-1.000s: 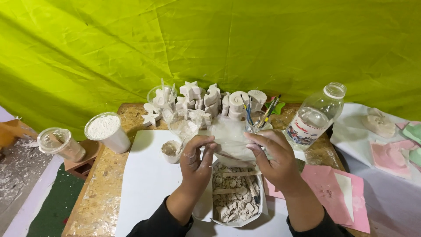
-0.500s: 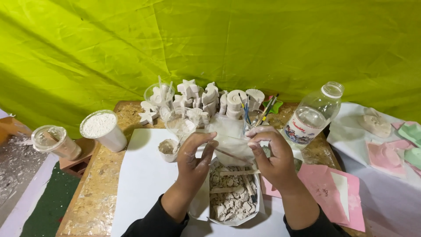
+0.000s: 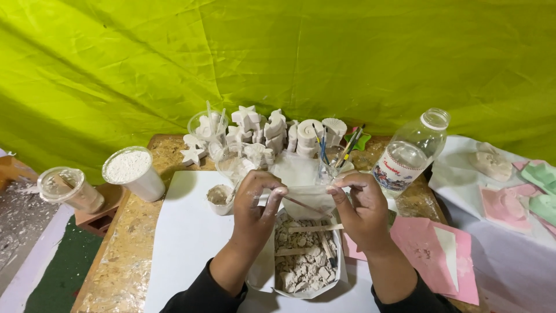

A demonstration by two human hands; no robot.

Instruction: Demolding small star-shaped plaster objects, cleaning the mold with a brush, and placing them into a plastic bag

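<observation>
Hands pinching thin stick, held white piece indistinct, forearms cropped

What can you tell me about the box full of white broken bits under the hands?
The box is a white, open-topped paper carton with angled corners. It sits flat on a white sheet on the wooden table, just below both hands. Chalky white broken pieces, which look like plaster, fill it, and a few flat wooden sticks lie across them. The left hand and right hand hover above, holding something thin and pale.
</observation>
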